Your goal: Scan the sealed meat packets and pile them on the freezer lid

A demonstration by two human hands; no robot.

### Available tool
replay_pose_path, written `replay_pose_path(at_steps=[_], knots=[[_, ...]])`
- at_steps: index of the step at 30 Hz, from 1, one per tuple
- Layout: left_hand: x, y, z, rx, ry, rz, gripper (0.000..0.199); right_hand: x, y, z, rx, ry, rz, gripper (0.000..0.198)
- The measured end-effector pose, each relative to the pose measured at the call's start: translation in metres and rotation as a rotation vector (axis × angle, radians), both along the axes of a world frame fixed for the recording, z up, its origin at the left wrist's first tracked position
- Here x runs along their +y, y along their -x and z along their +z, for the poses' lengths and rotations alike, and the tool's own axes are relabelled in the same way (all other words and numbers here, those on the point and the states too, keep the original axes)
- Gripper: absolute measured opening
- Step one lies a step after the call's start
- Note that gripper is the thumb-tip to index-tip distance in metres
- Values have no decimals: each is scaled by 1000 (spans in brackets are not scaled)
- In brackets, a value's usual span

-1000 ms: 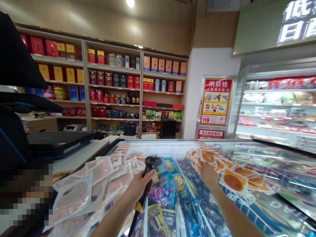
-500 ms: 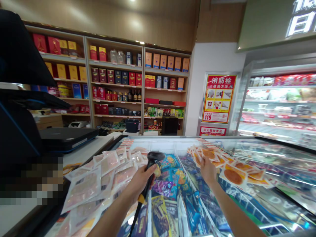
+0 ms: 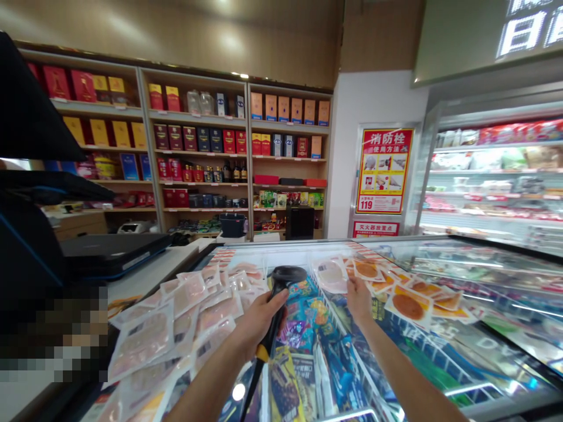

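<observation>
My left hand [image 3: 263,316] is wrapped around a black barcode scanner [image 3: 288,274] with a yellow band low on its handle and a cord hanging down. In my right hand [image 3: 359,300] a flat clear packet [image 3: 331,275] is pinched by its edge. Its pale back, with a printed label, faces me, just right of the scanner head. Beyond that hand lie packets with round orange contents [image 3: 407,306], spread over the freezer glass. Left of the scanner is a pile of similar packets [image 3: 145,337], pale side up.
Below my hands the chest freezer holds bagged frozen goods [image 3: 285,375] in wire baskets. A dark checkout screen [image 3: 35,111] and a flat black device [image 3: 116,249] stand at the left. Shelves of boxed bottles [image 3: 197,138] line the back; a lit display fridge [image 3: 497,176] stands right.
My right hand has picked up a packet from the orange pile and moved it slightly left, turning its pale back into view. The scanner has shifted a little right, closer to the packet.
</observation>
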State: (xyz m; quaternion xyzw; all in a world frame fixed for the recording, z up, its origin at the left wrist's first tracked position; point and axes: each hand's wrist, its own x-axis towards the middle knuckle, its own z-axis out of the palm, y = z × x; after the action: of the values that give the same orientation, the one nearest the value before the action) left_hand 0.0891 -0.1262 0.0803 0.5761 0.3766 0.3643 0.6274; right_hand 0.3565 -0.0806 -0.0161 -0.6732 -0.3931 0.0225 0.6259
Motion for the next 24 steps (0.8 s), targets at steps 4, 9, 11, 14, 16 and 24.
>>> replay_pose_path(at_steps=[4,9,11,14,16,24], knots=[[-3,-2,0,16,-13,-16,37,-1,-3,-1,10,21,-33,38],[-12,3,6,-19,-33,-19,35,-6,2,4,-21,49,-81,38],[-14,5,8,-17,-34,-22,34,-8,5,6,-41,65,-98,39],[-15,9,7,-31,-23,-34,33,-11,8,8,-23,100,-103,40],[-15,13,6,-46,-18,-45,33,-11,9,8,-11,112,-100,40],[-19,21,8,-93,18,-49,33,0,12,-5,-38,56,-81,41]])
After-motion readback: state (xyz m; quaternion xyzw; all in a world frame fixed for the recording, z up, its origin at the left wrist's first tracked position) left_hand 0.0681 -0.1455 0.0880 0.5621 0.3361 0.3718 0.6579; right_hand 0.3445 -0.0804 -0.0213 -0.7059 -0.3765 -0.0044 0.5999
